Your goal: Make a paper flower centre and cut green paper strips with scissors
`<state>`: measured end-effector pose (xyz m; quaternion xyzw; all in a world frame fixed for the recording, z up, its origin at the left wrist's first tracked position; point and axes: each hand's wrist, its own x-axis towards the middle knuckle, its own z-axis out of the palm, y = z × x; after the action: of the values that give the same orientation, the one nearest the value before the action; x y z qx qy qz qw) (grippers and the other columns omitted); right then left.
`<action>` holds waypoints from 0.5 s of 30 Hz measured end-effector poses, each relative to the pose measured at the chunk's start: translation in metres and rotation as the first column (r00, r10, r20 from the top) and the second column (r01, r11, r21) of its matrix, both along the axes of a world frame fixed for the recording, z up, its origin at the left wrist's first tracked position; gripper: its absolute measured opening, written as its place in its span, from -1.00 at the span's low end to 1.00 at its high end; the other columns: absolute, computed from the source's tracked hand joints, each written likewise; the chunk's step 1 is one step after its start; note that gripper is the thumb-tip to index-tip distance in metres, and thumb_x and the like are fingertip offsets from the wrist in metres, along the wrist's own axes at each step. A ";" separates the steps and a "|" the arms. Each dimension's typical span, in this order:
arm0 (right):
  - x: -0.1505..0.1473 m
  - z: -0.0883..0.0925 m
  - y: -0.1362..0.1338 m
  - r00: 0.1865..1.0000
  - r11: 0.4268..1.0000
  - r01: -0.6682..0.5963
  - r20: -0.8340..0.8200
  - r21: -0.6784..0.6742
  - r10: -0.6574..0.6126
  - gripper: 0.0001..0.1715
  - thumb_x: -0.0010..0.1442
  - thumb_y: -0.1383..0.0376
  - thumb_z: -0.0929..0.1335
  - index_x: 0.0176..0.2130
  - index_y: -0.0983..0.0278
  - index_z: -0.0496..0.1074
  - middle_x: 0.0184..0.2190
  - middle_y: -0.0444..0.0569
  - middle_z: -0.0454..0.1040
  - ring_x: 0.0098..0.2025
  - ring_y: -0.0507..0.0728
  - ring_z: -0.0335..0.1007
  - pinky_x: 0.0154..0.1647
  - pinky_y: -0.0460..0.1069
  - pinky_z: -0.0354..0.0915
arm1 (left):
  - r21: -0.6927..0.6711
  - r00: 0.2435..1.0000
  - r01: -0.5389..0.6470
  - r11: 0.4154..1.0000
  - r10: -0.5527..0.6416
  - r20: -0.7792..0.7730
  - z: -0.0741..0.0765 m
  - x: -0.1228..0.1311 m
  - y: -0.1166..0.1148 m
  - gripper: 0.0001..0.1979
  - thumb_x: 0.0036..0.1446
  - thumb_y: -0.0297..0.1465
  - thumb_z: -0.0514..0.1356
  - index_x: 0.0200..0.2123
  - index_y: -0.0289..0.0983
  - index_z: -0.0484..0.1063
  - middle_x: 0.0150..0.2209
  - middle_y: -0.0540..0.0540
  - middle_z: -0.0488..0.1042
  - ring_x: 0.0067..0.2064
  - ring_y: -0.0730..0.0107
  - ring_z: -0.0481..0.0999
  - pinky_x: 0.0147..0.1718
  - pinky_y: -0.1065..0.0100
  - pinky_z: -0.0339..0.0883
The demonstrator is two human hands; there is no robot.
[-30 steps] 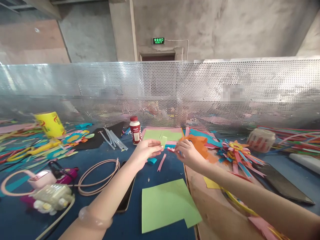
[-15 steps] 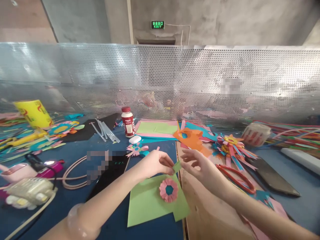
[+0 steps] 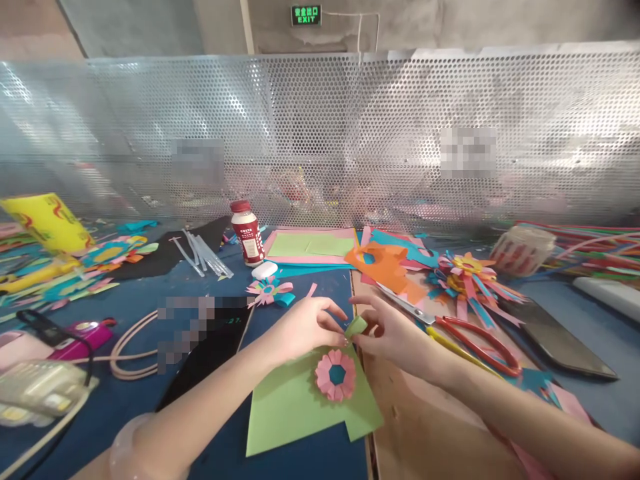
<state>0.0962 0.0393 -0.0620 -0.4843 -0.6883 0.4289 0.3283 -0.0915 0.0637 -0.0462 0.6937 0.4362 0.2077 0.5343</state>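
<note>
1. The left hand (image 3: pixel 305 327) and right hand (image 3: pixel 395 333) together pinch a small green paper scrap (image 3: pixel 356 326) above the worktop (image 3: pixel 150 293).
2. Just near of them, a pink paper flower (image 3: pixel 336 375) lies on a green sheet (image 3: pixel 295 407).
3. Red-handled scissors (image 3: pixel 465 333) lie right; a bottle (image 3: pixel 247 233) stands far left.

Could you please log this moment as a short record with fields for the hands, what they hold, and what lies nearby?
left hand: pinches the small green paper piece
right hand: pinches the same piece from the other side
below the hands: pink paper flower lying on a green sheet
right of the hands: red-handled scissors on the wooden board
behind: bottle standing upright
surface: blue table
</note>
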 end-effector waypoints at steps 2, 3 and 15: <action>0.000 -0.001 0.000 1.000 1.000 -0.010 0.021 -0.001 0.010 -0.41 -0.06 0.42 0.31 0.00 0.23 0.15 -0.53 -0.25 0.27 -0.46 0.00 0.27 -0.49 -0.11 0.17 | 0.034 0.999 0.028 0.999 -0.027 -0.036 0.002 -0.001 0.000 -0.67 -0.15 -0.40 0.27 -0.22 -0.26 0.38 -0.33 -0.09 0.56 -0.29 0.25 0.55 -0.32 0.31 0.37; 0.000 0.000 0.000 0.999 1.000 -0.017 0.039 -0.001 0.017 -0.40 -0.06 0.42 0.31 0.01 0.23 0.15 -0.53 -0.25 0.27 -0.46 0.00 0.26 -0.49 -0.11 0.17 | 0.057 0.998 0.036 0.998 -0.033 -0.052 0.003 -0.001 0.000 -0.68 -0.13 -0.40 0.25 -0.22 -0.25 0.38 -0.31 -0.09 0.56 -0.27 0.26 0.54 -0.31 0.32 0.37; 0.000 -0.002 0.001 0.979 0.988 -0.135 0.162 0.070 0.122 -0.59 -0.07 0.44 0.31 -0.17 0.25 0.20 -0.46 -0.20 0.27 -0.48 -0.03 0.22 -0.52 -0.14 0.13 | 0.198 0.988 0.148 0.969 -0.139 -0.060 0.006 0.002 -0.001 -0.66 -0.04 -0.45 0.20 -0.12 -0.21 0.34 -0.26 -0.05 0.49 -0.21 0.34 0.48 -0.23 0.33 0.33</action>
<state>0.0964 0.0403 -0.0645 -0.4574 -0.7586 0.3817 0.2639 -0.0895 0.0627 -0.0402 0.7787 0.3737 0.1957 0.4644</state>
